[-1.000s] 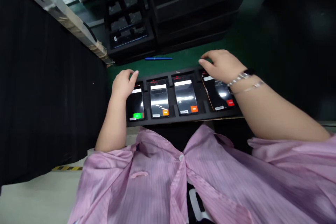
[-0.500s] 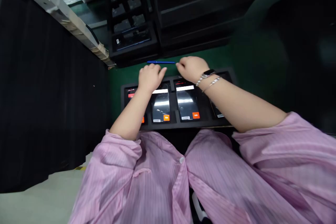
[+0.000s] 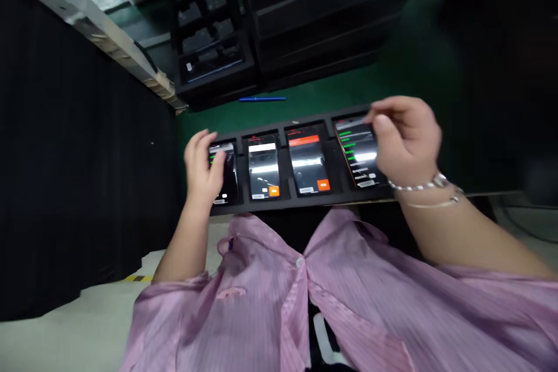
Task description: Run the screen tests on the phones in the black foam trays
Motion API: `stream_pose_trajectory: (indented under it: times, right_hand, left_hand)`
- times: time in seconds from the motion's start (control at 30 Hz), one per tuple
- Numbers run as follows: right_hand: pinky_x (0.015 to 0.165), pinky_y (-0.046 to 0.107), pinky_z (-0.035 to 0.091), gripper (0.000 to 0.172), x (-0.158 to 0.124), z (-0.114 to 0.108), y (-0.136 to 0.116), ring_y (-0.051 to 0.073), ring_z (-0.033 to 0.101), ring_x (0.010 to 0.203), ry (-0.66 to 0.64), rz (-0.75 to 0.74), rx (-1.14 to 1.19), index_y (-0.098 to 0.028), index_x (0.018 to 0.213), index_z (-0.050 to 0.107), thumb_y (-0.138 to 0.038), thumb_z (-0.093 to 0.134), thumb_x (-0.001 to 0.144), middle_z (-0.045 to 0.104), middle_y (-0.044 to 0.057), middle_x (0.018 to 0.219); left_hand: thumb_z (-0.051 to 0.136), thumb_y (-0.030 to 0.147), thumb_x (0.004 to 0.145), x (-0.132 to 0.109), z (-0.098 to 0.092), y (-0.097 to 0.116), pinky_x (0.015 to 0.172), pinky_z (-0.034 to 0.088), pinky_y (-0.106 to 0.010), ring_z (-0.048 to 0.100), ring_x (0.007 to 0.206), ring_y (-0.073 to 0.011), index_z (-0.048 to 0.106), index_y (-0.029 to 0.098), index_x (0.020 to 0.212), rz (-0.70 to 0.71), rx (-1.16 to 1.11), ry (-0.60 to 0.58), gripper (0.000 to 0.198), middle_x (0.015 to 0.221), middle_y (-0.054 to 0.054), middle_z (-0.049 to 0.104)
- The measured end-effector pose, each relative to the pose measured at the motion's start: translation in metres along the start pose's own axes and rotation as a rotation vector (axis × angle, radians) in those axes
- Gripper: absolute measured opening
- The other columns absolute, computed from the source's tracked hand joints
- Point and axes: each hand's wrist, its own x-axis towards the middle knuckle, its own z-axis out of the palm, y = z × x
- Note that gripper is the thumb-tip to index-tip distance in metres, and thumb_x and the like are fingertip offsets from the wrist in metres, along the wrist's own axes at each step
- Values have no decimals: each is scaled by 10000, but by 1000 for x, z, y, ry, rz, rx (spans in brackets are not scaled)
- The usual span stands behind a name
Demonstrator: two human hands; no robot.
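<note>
A dark curtain [image 3: 74,145] hangs along the left edge of the green table [image 3: 331,87], where a blue pen [image 3: 263,99] lies. Along the near edge, a tray [image 3: 285,168] carries four phones [image 3: 264,171] face up, long axes running near to far, tops toward the far edge. The left hand [image 3: 204,168], loose and gripping nothing, is over the tray's left edge; the right hand [image 3: 407,142] is at its right edge, its grip I cannot tell
</note>
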Motion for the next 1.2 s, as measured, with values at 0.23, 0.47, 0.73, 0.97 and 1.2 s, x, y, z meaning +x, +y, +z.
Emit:
stream_pose_trajectory:
  times: [0.23, 0.47, 0.73, 0.97, 1.2]
  right_hand:
    - [978, 508, 580, 241, -65, -64, 3, 306, 695, 1104, -169, -30, -299, -224, 1110, 698, -336, 516, 997, 744, 122, 1078]
    - [1099, 614, 526, 234, -78, -56, 25, 321, 709, 1152, -254, -9, -322, -228, 1004, 710, -319, 496, 984, 769, 93, 1035]
    - [1149, 588, 500, 190, -77, -25, -20, 304, 663, 1257, -342, -155, -198, -217, 1105, 669, -245, 507, 1011, 762, 87, 1155]
    - [1201, 646, 426, 339, -81, 13, -25, 352, 558, 1389, -575, -128, -224, -153, 1285, 625, -329, 509, 1020, 707, 142, 1300]
    - [1231, 627, 376, 309, -79, 55, -58, 337, 544, 1400, -616, -235, -173, -155, 1276, 616, -306, 513, 1027, 689, 136, 1336]
  left_hand:
    - [536, 536, 1006, -91, -22, -30, 1252, 348, -510, 453, 1466, -344, 562, 179, 1422, -163, 66, -12, 549, 1512, -220, 489]
    - [548, 530, 988, -95, 5, -22, 1236, 380, -472, 488, 1449, -319, 555, 197, 1418, -274, 108, 3, 545, 1492, -194, 528]
    - [575, 489, 975, -101, 5, -22, 1192, 434, -423, 552, 1382, -283, 572, 174, 1375, -275, 93, 60, 509, 1426, -186, 573]
    - [602, 437, 950, -104, 7, -22, 1168, 454, -401, 564, 1368, -270, 584, 188, 1347, -293, 98, 55, 469, 1429, -173, 574]
    - [634, 394, 909, -110, 7, -20, 1146, 458, -414, 563, 1344, -294, 626, 176, 1277, -289, 106, 47, 428, 1395, -174, 567]
